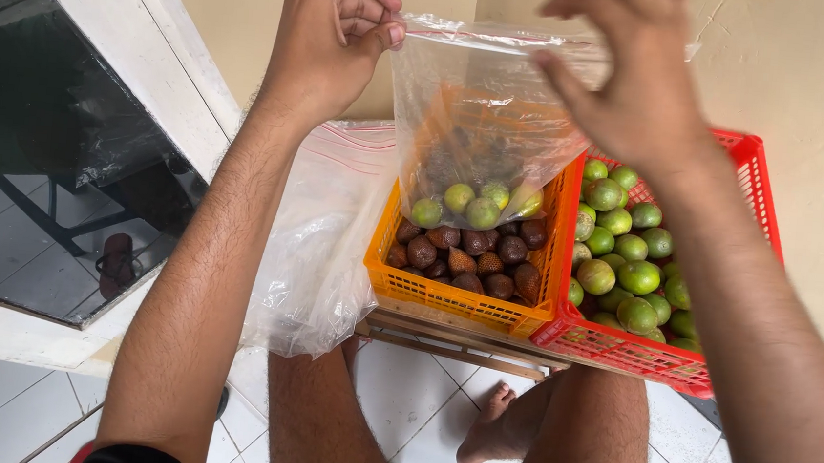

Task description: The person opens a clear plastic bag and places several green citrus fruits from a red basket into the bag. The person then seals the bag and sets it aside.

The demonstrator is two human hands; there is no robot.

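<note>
Item: clear bag [484,129] holding green limes [473,202], hung above the orange crate [456,299]. My left hand [334,44] pinched its rim; my right hand [629,92] gripped the far rim. Step: closing; next needed rims aligned.

A cream plaster wall [823,107] rises in front of me, scuffed and cracked near the top. On my left a white-framed dark glass pane [38,124] mirrors the tiles, and white floor tiles [418,408] lie below me in soft daylight.
</note>
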